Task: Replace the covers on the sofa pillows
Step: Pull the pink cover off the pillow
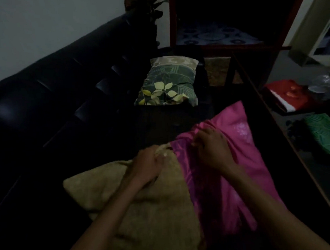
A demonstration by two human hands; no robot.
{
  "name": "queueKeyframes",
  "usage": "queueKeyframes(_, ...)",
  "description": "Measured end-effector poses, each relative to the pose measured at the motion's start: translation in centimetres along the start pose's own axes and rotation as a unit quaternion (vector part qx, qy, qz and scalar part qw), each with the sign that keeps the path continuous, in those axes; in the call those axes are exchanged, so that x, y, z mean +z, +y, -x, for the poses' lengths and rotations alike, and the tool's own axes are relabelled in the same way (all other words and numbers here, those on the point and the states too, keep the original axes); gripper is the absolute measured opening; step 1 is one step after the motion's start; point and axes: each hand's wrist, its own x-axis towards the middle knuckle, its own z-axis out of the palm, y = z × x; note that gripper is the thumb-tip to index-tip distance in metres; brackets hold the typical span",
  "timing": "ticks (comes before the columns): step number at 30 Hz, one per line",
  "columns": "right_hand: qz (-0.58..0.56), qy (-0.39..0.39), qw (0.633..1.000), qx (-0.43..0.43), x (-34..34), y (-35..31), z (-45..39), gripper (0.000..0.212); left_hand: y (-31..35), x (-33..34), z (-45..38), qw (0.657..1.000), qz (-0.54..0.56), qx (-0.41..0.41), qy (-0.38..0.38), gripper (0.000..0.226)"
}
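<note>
A tan pillow (146,200) is found lying on the front of the sofa (41,106) seat, partly inside a pink cover (222,179); the cover's mouth crosses the pillow roughly at its middle. The left hand (147,167) is curled on the far corner of the pillow, just at the cover's edge. The right hand (212,148) is bunched on the cover beside that edge, fingers pinching a fold of the cloth. Lighting is poor, and finger detail cannot be confirmed.

Step judged in hand: the cover is being worked along the pillow, about half done; which way it is being drawn cannot be told.

Recommended practice: the pillow corner should be held firm while the cloth is gathered and drawn along evenly, one side then the other, so that seams are not strained.

A leaf-print pillow (167,83) is noted at the far end of the sofa seat, well apart.
</note>
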Motion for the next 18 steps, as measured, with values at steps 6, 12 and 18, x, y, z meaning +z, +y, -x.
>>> queueKeyframes(6,-0.070,-0.010,0.997,0.032,3.9,0.7,4.1,0.030,-0.4,4.1,5.2,0.996,-0.017,0.056,0.062,0.066)
queueKeyframes(12,-0.004,0.010,0.999,0.052,4.2,0.2,3.7,0.011,0.0,5.4,6.3,0.983,-0.088,0.101,0.127,0.042)
queueKeyframes(18,0.175,0.010,0.980,0.093,-0.3,4.0,1.8,0.019,1.3,1.8,6.0,0.969,-0.040,0.111,0.215,0.035)
